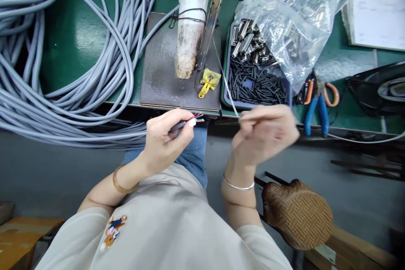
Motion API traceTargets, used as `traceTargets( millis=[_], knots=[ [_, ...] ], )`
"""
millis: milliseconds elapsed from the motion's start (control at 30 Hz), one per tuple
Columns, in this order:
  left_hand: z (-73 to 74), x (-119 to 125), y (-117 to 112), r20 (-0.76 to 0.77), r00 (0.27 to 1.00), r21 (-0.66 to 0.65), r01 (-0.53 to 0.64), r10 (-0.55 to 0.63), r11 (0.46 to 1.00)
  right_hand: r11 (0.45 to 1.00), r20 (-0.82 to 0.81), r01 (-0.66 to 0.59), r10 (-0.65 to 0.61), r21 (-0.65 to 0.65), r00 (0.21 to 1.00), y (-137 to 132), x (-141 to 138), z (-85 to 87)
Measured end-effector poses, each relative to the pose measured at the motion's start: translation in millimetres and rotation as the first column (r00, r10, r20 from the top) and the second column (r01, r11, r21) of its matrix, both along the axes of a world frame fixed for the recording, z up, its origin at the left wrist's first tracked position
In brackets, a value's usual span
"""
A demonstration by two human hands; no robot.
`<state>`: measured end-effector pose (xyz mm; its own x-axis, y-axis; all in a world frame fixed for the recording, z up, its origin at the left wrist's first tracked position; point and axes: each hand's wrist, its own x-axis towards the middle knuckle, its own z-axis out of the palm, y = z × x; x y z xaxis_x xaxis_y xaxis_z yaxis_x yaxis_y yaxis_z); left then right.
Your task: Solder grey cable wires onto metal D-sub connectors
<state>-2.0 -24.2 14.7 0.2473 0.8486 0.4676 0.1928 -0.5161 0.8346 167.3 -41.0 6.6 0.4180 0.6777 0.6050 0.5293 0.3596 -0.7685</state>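
Note:
My left hand [167, 135] is closed round the end of a grey cable [179, 125], just in front of the bench edge. Thin coloured wires [198, 117], red and orange among them, stick out past its thumb and forefinger. My right hand [264, 133] is closed and partly smeared by motion, level with the left and apart from it. A thin pale wire [227, 86] slants down to its fingertips, which appear to pinch it. Behind the hands, a dark square board [161, 80] carries a yellow clip [206, 87] and a soiled white wrapped holder [188, 38].
Many grey cables [123, 63] cover the left side and hang over the edge. A tray [225, 93] holds black sleeves [256, 84] and metal connectors [249, 42], partly under a plastic bag [291, 29]. Pliers [321, 105] lie right of it. A stool [305, 215] stands below right.

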Motion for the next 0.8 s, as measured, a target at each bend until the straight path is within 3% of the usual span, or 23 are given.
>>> traceTargets(
  millis=[100, 133, 200, 267, 300, 333, 367, 400, 433, 467, 533, 567, 667, 800],
  knots=[
    [26.7, -3.3, -7.8, -0.216, 0.973, 0.203, 0.125, -0.08, 0.971, 0.992, 0.007, 0.108, -0.108, 0.07, 0.994, 0.8, 16.6, 12.8],
    [36.5, -4.1, -9.9, -0.324, 0.939, 0.249, 0.203, -0.116, 0.947, 0.992, 0.044, 0.128, -0.128, 0.008, 0.991, -0.4, 21.9, 17.6],
    [53.1, -6.1, -11.4, -0.431, 0.86, 0.302, 0.425, -0.275, 0.853, 0.973, 0.12, 0.063, -0.037, -0.224, 0.992, -4.8, 31.7, 27.3],
    [60.7, -9.8, -8.1, -0.432, 0.631, 0.122, 0.749, -0.644, 0.652, 0.895, 0.151, -0.089, 0.17, -0.437, 0.974, -9.5, 40.9, 36.6],
    [60.1, -12.6, -5.1, -0.313, 0.488, 0.006, 0.859, -0.815, 0.512, 0.849, 0.174, -0.144, 0.265, -0.509, 0.948, -11.0, 45.4, 40.8],
    [56.4, -16.0, -1.7, -0.1, 0.361, -0.1, 0.923, -0.927, 0.371, 0.812, 0.219, -0.167, 0.34, -0.559, 0.915, -11.6, 50.0, 44.6],
    [50.1, -19.6, 1.6, 0.15, 0.249, -0.192, 0.957, -0.957, 0.219, 0.792, 0.291, -0.15, 0.384, -0.592, 0.877, -10.8, 54.7, 47.6],
    [41.8, -23.2, 4.3, 0.396, 0.22, -0.271, 0.956, -0.891, 0.115, 0.785, 0.384, -0.095, 0.401, -0.612, 0.832, -8.4, 59.6, 49.7],
    [32.2, -26.4, 6.2, 0.61, 0.329, -0.342, 0.93, -0.721, 0.135, 0.789, 0.489, -0.01, 0.39, -0.615, 0.78, -4.2, 64.8, 50.6],
    [22.1, -28.8, 7.3, 0.756, 0.446, -0.402, 0.894, -0.479, 0.198, 0.797, 0.592, 0.098, 0.353, -0.596, 0.724, 1.9, 70.1, 50.1],
    [3.6, -30.8, 7.9, 0.788, 0.615, -0.593, 0.772, -0.03, 0.231, 0.792, 0.772, 0.35, 0.226, -0.501, 0.594, 19.8, 80.9, 45.0],
    [-3.9, -30.5, 8.2, 0.747, 0.656, -0.659, 0.713, 0.105, 0.238, 0.77, 0.817, 0.439, 0.18, -0.464, 0.548, 31.0, 86.0, 40.6],
    [-18.4, -26.5, 11.7, 0.68, 0.677, -0.732, 0.61, 0.281, 0.304, 0.732, 0.856, 0.544, 0.104, -0.41, 0.506, 66.9, 97.2, 24.9],
    [-22.5, -18.7, 18.2, 0.664, 0.706, -0.735, 0.557, 0.245, 0.388, 0.712, 0.828, 0.531, 0.128, -0.46, 0.546, 102.0, 98.6, 10.4]
  ],
)
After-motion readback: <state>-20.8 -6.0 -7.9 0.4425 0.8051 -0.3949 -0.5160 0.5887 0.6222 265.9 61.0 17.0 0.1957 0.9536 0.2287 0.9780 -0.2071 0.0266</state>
